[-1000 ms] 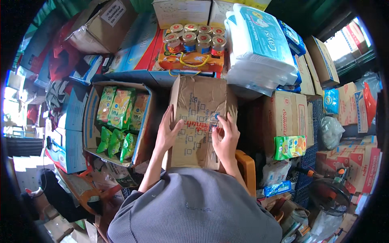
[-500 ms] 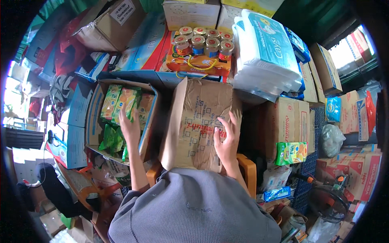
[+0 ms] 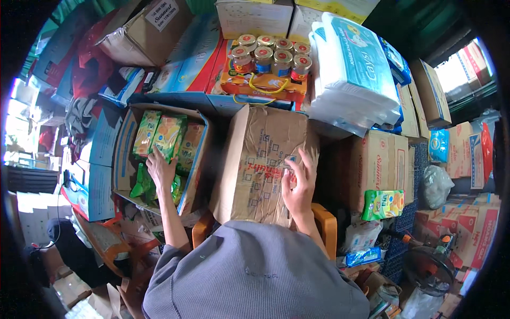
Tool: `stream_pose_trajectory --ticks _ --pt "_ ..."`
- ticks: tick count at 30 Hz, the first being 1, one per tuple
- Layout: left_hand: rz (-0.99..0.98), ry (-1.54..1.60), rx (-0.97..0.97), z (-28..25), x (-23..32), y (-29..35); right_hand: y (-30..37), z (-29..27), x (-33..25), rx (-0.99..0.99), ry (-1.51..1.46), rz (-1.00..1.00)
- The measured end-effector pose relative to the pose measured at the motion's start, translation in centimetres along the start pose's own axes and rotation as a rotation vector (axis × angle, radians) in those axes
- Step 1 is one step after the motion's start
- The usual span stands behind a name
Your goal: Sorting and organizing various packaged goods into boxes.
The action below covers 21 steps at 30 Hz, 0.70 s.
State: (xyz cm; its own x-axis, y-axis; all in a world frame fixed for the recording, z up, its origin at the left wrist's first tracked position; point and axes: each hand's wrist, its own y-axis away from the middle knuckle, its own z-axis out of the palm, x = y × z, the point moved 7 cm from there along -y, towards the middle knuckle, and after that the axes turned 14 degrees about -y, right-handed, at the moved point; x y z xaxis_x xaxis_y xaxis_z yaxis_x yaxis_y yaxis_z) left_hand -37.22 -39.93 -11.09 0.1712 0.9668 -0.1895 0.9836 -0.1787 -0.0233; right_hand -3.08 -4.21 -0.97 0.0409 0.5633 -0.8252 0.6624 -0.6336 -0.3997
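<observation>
As the open carton (image 3: 125, 162) stands reachable at left, the left hand (image 3: 161, 169) bends its fingers at a green-and-orange packet (image 3: 171, 134) inside (grip unclear); the right hand (image 3: 300, 186), loosely curled, empty, perhaps steadies the brown carton (image 3: 259, 143)

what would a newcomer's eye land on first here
Probably the gold-lidded jars at the top centre, or the white-and-teal pack to their right. Next come the left hand at green packets in an open carton, and the right hand at the middle brown box.
</observation>
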Motion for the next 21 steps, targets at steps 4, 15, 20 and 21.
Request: stream_pose_trajectory --ticks 4,15,20,21 --pt "-0.072 -0.001 -0.001 0.2 -0.5 -1.6 -0.5 2.1 -1.0 -0.088 -0.017 -0.007" --pt "0.089 0.009 0.055 1.1 1.4 -6.1 -4.9 13.3 -5.8 -0.532 -0.371 -0.117" --pt "0.162 0.011 0.072 1.5 1.5 -5.3 -4.9 27.3 -4.9 -0.817 -1.082 0.610" --pt "0.190 0.025 0.088 1.6 1.4 -5.0 -4.3 30.2 -4.7 -0.823 -1.200 0.809"
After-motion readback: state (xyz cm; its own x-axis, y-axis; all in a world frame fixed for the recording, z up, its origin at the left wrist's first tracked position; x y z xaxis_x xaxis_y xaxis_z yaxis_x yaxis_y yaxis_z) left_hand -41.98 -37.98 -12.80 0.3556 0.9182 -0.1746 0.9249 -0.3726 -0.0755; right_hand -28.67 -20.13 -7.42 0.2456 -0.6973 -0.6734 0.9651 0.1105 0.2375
